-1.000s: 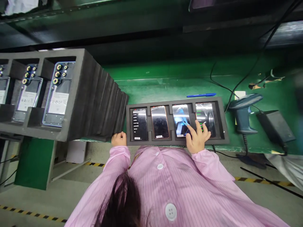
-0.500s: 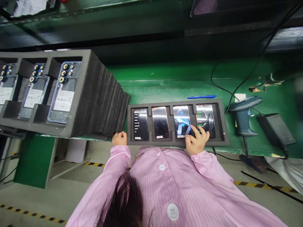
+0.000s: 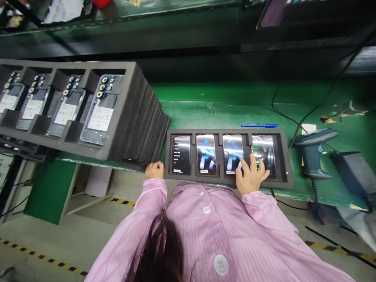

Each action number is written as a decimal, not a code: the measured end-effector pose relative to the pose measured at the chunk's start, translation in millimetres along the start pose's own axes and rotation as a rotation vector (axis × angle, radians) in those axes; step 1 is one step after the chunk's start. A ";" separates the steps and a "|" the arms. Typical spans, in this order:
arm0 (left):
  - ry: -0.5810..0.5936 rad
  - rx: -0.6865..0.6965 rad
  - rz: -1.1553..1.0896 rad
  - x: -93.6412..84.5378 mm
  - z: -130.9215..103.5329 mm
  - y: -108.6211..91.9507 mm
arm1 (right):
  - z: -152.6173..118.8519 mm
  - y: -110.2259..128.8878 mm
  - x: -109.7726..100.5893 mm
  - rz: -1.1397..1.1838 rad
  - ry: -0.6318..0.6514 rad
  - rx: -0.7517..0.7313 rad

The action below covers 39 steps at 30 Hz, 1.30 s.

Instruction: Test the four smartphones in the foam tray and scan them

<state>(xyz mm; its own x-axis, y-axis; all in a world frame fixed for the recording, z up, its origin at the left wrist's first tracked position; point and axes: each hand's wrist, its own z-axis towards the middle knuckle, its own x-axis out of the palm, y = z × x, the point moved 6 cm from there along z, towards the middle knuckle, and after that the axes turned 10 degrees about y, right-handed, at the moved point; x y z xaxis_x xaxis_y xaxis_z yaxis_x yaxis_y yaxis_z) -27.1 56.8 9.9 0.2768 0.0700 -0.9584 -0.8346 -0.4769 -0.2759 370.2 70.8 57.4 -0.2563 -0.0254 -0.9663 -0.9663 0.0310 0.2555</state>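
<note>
A dark foam tray [image 3: 289,172] lies at the bench's near edge with several smartphones in its slots, screens up. The leftmost phone [image 3: 181,154] shows a white text list on black. Beside it, an orange-edged phone [image 3: 206,154] and another phone [image 3: 233,147] both show a blue picture. Green text lines mark the rightmost phone [image 3: 268,147], partly covered by my right hand [image 3: 252,175]. That hand is open, fingers spread, its index fingertip at the lower right of the neighbouring phone; contact I cannot tell. My left hand [image 3: 154,170] is curled into a fist by the tray's left end.
On the left stands a tall stack of foam trays [image 3: 117,137], with camera-side-up phones in the top one. A blue pen [image 3: 259,125] lies behind the phone tray. To the right are a barcode scanner [image 3: 315,152], a black power adapter [image 3: 352,168] and cables.
The orange-edged phone's screen has gone from dark to the blue picture. My right hand's fingers have spread wider and straightened. The left hand remains a fist; the whole view has shifted slightly.
</note>
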 end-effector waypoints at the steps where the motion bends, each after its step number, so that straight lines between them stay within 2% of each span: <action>1: 0.002 -0.002 0.002 0.3 -0.6 -0.3 | 0.5 4.2 -1.6 0.018 0.000 -0.003; 4: 0.009 -0.011 0.011 1.6 -2.4 -0.5 | 2.9 34.3 -3.1 0.087 0.054 -0.131; 8: 0.015 -0.021 0.020 3.0 -4.5 0.2 | 9.0 103.3 6.9 0.143 0.236 -0.425; 12: 0.027 -0.024 0.020 4.3 -5.4 0.9 | 22.6 157.4 25.1 0.152 0.419 -0.531; 15: 0.036 -0.031 0.019 5.5 -5.9 1.3 | 35.1 179.4 34.5 0.183 0.479 -0.550; 20: 0.051 -0.050 0.024 7.2 -7.7 2.0 | 46.4 197.2 45.6 0.211 0.545 -0.570; 24: 0.062 -0.061 0.030 7.8 -9.4 2.2 | 47.1 200.7 47.6 0.233 0.575 -0.553; 29: 0.066 -0.066 0.037 8.1 -10.8 2.7 | 42.3 185.2 30.4 0.292 0.495 -0.554; 35: 0.068 -0.060 0.030 7.9 -8.9 4.5 | 24.0 128.1 5.0 0.383 0.279 -0.524; 39: 0.061 -0.052 0.027 6.8 -6.7 5.2 | 6.0 87.8 1.2 0.312 0.167 -0.438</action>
<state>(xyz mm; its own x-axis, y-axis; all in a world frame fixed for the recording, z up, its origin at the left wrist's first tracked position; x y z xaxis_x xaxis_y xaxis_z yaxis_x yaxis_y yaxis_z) -26.4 48.8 2.4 0.2847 0.0037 -0.9586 -0.8164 -0.5231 -0.2445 285.3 79.5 78.4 -0.4973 -0.2405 -0.8336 -0.7543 -0.3548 0.5524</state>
